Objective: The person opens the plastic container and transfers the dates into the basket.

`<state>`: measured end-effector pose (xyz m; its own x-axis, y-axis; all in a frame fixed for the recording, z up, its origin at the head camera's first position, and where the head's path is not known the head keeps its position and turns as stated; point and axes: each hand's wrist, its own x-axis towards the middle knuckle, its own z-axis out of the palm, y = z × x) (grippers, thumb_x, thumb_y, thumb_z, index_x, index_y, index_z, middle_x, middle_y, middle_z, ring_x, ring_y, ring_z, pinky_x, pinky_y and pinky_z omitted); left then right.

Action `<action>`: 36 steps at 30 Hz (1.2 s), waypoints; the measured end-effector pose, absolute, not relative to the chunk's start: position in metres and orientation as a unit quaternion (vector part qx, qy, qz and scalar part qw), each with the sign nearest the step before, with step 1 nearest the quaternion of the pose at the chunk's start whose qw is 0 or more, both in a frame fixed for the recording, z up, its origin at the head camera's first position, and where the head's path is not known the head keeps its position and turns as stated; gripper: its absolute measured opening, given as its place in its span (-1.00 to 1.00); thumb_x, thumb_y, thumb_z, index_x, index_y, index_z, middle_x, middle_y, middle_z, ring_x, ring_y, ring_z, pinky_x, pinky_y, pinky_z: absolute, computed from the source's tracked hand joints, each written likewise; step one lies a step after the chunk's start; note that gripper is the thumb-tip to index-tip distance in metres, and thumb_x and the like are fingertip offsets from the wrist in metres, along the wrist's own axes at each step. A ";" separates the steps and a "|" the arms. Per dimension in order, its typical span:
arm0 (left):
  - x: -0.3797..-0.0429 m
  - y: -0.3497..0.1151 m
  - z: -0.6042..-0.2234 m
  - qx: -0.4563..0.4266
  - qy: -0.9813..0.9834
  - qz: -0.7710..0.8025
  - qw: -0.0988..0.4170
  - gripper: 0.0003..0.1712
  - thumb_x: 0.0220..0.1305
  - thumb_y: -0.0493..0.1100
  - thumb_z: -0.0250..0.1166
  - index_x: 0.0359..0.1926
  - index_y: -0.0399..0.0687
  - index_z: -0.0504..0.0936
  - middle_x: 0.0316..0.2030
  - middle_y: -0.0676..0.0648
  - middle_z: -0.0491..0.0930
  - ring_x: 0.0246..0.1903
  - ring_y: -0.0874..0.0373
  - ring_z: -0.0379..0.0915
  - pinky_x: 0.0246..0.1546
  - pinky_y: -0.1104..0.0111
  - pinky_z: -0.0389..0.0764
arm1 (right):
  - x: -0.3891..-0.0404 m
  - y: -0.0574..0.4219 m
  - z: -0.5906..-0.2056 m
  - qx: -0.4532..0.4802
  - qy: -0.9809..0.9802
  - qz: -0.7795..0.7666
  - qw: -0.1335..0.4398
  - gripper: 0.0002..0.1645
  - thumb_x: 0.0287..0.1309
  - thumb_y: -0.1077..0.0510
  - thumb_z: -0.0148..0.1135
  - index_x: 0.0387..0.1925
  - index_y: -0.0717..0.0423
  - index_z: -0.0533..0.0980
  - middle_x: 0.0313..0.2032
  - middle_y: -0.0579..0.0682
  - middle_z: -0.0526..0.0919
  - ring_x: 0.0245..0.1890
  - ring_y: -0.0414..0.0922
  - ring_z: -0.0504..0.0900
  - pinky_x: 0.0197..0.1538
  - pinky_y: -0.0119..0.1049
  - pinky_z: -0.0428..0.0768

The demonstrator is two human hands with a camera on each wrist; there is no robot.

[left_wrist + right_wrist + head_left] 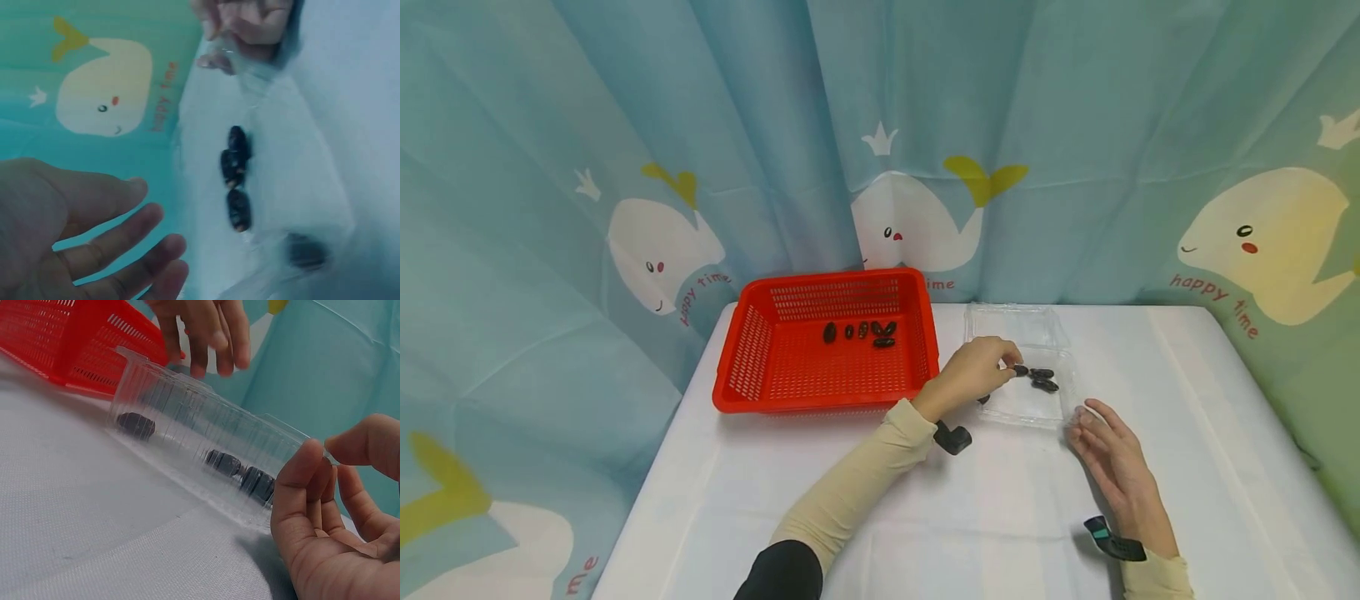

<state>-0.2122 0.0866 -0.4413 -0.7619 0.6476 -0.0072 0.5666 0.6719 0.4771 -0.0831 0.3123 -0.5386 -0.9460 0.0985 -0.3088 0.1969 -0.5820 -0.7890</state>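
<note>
A clear plastic box [1024, 421] stands on the white table, its hinged lid [1013, 325] laid back. Inside lie several dark, glossy ovals [1043, 385] that look like black dates; in the left wrist view pale tips show on the dates [238, 210]. Above the box is my left hand [973, 373], its fingers loosely bent and apart with nothing between them. My right hand [1111, 454] pinches the box's near right corner between thumb and fingers, as the right wrist view shows closely. One date [136, 425] sits apart at the box's left end.
To the left stands a red plastic basket [827, 406] with slotted walls, holding several more dark dates [830, 332]. Behind the table [1180, 400] hangs a blue-green curtain [1075, 150] printed with whales. My left forearm crosses the table in front of the basket's right side.
</note>
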 end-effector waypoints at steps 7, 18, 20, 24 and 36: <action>-0.215 0.100 -0.465 0.354 0.904 0.227 0.079 -0.69 0.43 -0.20 0.30 0.14 0.01 0.74 0.04 0.05 0.77 0.06 0.23 0.66 0.09 0.52 0.57 | -0.082 0.313 -0.538 0.161 0.459 -0.873 0.025 -0.65 0.51 0.30 0.11 0.19 -0.10 0.45 -0.14 -0.19 0.64 -0.20 -0.29 0.67 -0.06 -0.45 0.67; -0.216 0.110 -0.483 0.365 0.915 0.154 0.077 -0.59 0.48 -0.17 0.26 0.29 0.02 0.65 0.20 0.03 0.70 0.23 0.19 0.60 0.28 0.47 0.52 | -0.082 0.312 -0.538 0.153 0.471 -0.869 0.019 -0.62 0.51 0.30 0.11 0.25 -0.05 0.41 -0.14 -0.19 0.65 -0.20 -0.29 0.67 -0.06 -0.46 0.67; -0.216 0.111 -0.484 0.363 0.917 0.148 0.075 -0.59 0.47 -0.15 0.26 0.29 0.03 0.65 0.19 0.04 0.70 0.22 0.20 0.60 0.25 0.46 0.54 | -0.082 0.312 -0.538 0.152 0.471 -0.869 0.019 -0.62 0.51 0.30 0.11 0.25 -0.06 0.41 -0.14 -0.19 0.65 -0.20 -0.29 0.67 -0.06 -0.46 0.67; -0.218 0.114 -0.488 0.359 0.920 0.140 0.068 -0.60 0.46 -0.14 0.27 0.28 0.05 0.66 0.15 0.05 0.71 0.15 0.21 0.63 0.17 0.45 0.59 | -0.082 0.312 -0.539 0.154 0.477 -0.865 0.019 -0.62 0.51 0.29 0.10 0.24 -0.08 0.41 -0.13 -0.20 0.65 -0.19 -0.31 0.67 -0.05 -0.47 0.67; -0.217 0.127 -0.503 0.319 0.942 0.103 0.021 -0.80 0.42 -0.06 0.31 0.00 0.17 0.75 -0.15 0.09 0.70 -0.15 0.17 0.63 -0.37 0.40 0.58 | -0.083 0.312 -0.542 0.151 0.480 -0.864 0.022 -0.66 0.52 0.28 0.09 0.19 -0.10 0.45 -0.15 -0.21 0.65 -0.20 -0.31 0.67 -0.05 -0.47 0.67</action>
